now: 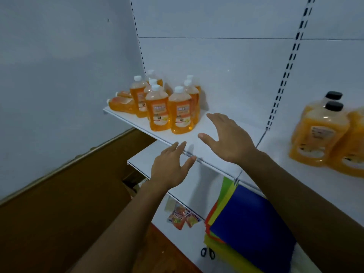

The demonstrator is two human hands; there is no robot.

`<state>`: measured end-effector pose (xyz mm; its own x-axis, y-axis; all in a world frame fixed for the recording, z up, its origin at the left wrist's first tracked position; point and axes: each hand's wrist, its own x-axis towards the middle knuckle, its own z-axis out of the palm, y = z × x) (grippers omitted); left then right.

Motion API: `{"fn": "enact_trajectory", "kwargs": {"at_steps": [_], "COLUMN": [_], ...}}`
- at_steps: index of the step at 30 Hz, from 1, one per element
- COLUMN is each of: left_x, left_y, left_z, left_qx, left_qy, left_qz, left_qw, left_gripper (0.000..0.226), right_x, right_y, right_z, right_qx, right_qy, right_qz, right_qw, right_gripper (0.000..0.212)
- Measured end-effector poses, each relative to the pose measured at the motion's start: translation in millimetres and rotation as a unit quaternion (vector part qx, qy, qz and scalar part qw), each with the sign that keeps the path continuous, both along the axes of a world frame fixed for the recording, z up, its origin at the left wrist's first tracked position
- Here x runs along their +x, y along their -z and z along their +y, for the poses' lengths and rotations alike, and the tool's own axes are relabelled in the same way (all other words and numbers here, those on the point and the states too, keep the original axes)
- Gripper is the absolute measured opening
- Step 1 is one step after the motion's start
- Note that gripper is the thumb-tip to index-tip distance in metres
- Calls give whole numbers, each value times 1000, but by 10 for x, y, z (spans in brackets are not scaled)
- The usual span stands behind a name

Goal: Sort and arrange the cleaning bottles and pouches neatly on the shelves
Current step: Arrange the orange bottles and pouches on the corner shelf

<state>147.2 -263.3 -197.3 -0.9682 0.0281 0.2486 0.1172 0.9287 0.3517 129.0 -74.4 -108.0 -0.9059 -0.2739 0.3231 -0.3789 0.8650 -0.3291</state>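
Two bare forearms reach in from the bottom edge, and both hands are empty. Left hand (171, 166) is spread with straight fingers, palm down, over the front edge of the upper shelf (204, 134); whether the fingertips touch the edge cannot be told. Right hand (226, 138) is also open, fingers straight and a little apart, above the bare middle of the same shelf.

On the left part of this shelf stands a group of orange bottles (169, 109) with white caps, upright and close together. The back ones are partly hidden by the front ones, so their number is not clear. Just left of them lie orange pouches (122, 103) on their sides, at the very end of the shelf; their print is too blurred to read. At the right edge of the view, on the next shelf section, stand large orange jugs (319, 133) with black caps. One is behind the other, and a further one is cut off by the frame.

Below, a lower shelf (141, 156) is mostly covered by the left arm. Under it, small printed packets (182, 218) lie on a white surface, hard to make out. Beside them is a stack of coloured sheets (250, 223), blue on top, with green, yellow and orange edges showing. Black scissors (207, 253) lie near its lower corner, partly hidden under the stack.
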Motion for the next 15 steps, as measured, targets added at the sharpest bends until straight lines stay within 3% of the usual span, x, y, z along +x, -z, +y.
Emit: {"fn": "enact_trajectory", "kwargs": {"at_steps": [4, 9, 15], "left_x": [-405, -873, -1304], "left_y": [-70, -98, -68], "left_z": [-159, -277, -437], "left_qx": [93, 226, 270], "left_qy": [-11, 47, 56], "left_qz": [17, 41, 69], "left_qw": [995, 972, 959], "left_gripper": [73, 66, 44], "right_x": [-529, -1060, -1352], "right_y": [-8, -83, -83], "right_z": [-206, -506, -849], "right_qx": [-31, -81, -120], "right_qy": [-4, -37, -19], "right_qz": [18, 26, 54], "right_qw": [999, 996, 991], "right_gripper": [63, 65, 66]}}
